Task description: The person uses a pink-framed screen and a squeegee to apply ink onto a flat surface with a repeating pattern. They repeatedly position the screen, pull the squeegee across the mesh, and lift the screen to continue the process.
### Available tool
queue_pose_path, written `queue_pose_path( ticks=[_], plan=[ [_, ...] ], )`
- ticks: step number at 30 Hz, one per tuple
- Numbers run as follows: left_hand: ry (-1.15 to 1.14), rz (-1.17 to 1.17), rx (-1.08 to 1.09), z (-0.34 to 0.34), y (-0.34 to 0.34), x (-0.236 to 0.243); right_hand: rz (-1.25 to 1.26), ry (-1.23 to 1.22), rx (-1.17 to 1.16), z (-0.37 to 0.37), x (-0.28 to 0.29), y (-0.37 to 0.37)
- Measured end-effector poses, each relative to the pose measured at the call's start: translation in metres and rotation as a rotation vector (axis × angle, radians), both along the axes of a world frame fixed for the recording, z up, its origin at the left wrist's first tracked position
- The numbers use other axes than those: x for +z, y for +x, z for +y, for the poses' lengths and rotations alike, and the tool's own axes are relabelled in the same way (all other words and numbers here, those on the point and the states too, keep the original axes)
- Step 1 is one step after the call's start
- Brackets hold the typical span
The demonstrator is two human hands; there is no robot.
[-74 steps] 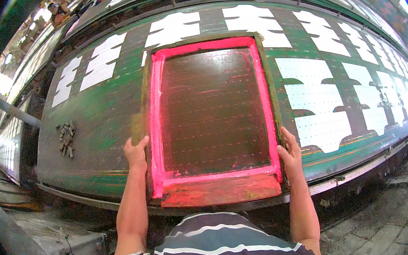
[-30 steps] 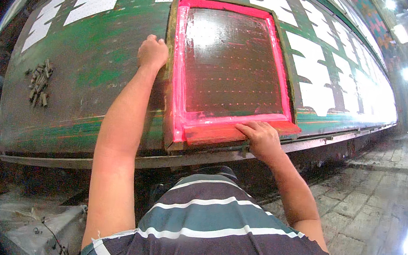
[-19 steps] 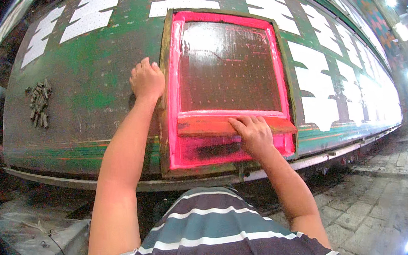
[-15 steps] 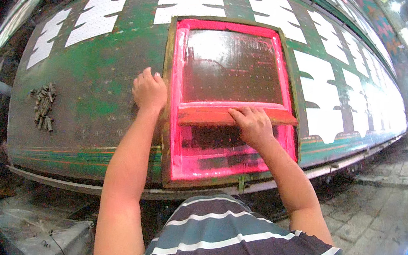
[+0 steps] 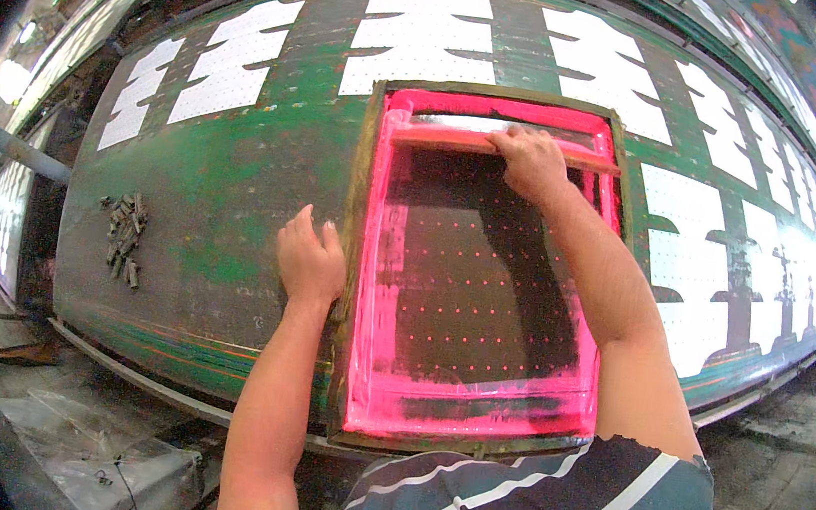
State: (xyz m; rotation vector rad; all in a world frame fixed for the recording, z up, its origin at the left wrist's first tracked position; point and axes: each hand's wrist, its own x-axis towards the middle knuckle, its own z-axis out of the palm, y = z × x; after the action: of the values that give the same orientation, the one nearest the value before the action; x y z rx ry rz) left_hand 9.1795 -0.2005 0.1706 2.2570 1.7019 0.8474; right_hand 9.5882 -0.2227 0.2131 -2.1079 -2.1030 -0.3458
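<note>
A screen printing frame [image 5: 359, 209] with a wooden rim lies on the long green table. Bright pink ink smears its borders, and rows of small pink dots show across the dark mesh [image 5: 458, 261]. My right hand [image 5: 535, 167] is closed over the top of a reddish squeegee [image 5: 441, 139], which lies crosswise near the frame's far end. Just outside the frame's left side is my left hand [image 5: 310, 262], its thumb and fingers apart with nothing in them. Whether it touches the rim is hard to tell.
White cut fabric pieces [image 5: 431, 31] lie in rows along the green table [image 5: 206, 262], at the back and to the right [image 5: 683, 226]. A small heap of short grey cylinders [image 5: 127, 228] sits at the left. Clear plastic sheeting [image 5: 65, 438] lies below the table's near edge.
My right hand has pushed the squeegee away from me, from the frame's middle to its far end. My left hand stays beside the frame. The view has shifted slightly.
</note>
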Motion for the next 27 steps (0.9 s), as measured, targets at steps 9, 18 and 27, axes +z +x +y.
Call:
queue_pose_path(
  ticks=[9, 18, 27],
  plan=[
    [0.016, 0.006, 0.033, -0.004, 0.001, 0.003, -0.015, 0.074, 0.008, 0.056, 0.021, 0.038],
    [-0.015, 0.001, 0.035, -0.004, 0.000, 0.005, 0.029, -0.113, -0.012, 0.072, 0.023, 0.057],
    [0.015, -0.018, 0.009, -0.004, 0.000, 0.006, 0.023, -0.331, 0.048, 0.020, 0.047, 0.030]
  ],
)
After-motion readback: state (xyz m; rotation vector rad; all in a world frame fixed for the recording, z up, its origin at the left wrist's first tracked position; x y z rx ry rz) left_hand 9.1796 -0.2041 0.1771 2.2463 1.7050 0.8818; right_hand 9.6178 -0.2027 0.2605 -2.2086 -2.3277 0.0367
